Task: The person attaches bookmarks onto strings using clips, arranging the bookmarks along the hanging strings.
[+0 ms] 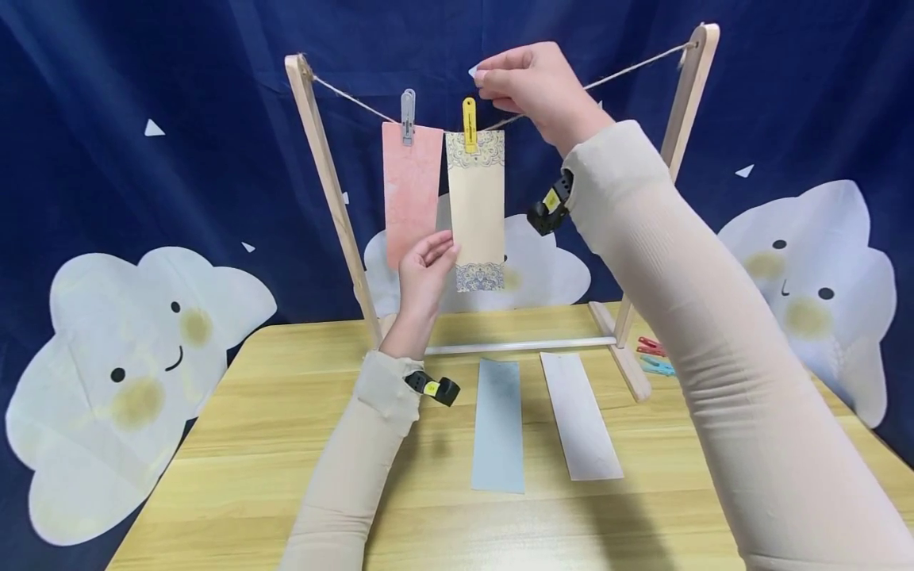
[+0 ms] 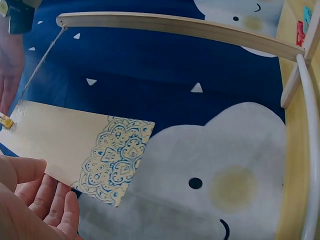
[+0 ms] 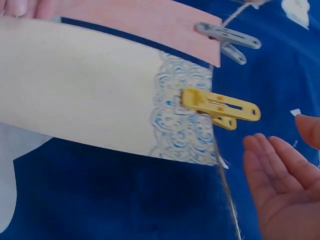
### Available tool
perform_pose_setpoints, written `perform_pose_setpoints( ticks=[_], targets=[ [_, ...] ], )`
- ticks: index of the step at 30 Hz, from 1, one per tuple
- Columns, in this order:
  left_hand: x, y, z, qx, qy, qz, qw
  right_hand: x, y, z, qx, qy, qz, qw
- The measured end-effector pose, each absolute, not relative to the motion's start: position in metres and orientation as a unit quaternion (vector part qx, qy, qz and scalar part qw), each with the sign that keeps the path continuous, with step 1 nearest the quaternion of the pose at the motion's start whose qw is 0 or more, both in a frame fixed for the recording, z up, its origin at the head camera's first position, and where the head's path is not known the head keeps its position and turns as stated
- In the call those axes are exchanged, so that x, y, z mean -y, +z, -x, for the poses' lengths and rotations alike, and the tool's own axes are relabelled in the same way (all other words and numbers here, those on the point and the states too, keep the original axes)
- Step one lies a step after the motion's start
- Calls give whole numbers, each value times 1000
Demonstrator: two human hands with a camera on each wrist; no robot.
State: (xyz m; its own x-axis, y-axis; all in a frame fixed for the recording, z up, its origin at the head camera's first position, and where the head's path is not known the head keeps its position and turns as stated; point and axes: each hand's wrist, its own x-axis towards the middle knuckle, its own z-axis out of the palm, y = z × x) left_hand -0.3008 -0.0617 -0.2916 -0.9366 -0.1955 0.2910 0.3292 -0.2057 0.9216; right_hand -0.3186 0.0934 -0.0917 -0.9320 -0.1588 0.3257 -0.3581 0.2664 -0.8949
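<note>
A cream paper strip with blue lace-like ends [image 1: 477,214] hangs from the twine [image 1: 343,93] by a yellow clothespin [image 1: 469,123]. My left hand [image 1: 424,274] pinches its left edge, thumb in front, as the left wrist view shows. Just above and right of the yellow clothespin is my right hand [image 1: 539,91]; in the right wrist view its thumb and fingers stand apart with nothing between them. To the left, a pink paper strip [image 1: 410,186] hangs from a grey clothespin [image 1: 408,117], its lower part hidden behind my left hand.
A wooden frame with two posts [image 1: 324,166] carries the twine above the table [image 1: 236,468]. A blue-grey strip [image 1: 498,428] and a pale white strip [image 1: 581,420] lie in front. Red clothespins [image 1: 650,346] and blue clothespins [image 1: 657,365] lie by the right foot.
</note>
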Motion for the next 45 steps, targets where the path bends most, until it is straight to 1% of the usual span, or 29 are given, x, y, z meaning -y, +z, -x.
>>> perform_pose_setpoints(
  ticks=[6,11,20,29,36,45],
  targets=[
    [69,-306,302,614,-770,56,166,-114,-98,308,742,645,-179,50],
    [72,-316,299,620,-768,55,150,-135,-118,299,716,670,-194,28],
    [79,-326,287,644,-751,59,133,-181,-171,285,702,682,-206,17],
    [87,-340,274,671,-732,52,107,-219,-228,280,692,689,-215,11],
    [88,-357,263,687,-720,52,82,-243,-270,270,640,730,-240,-26],
    [86,-378,250,688,-722,47,52,-275,-315,254,660,718,-223,-9]
  ],
)
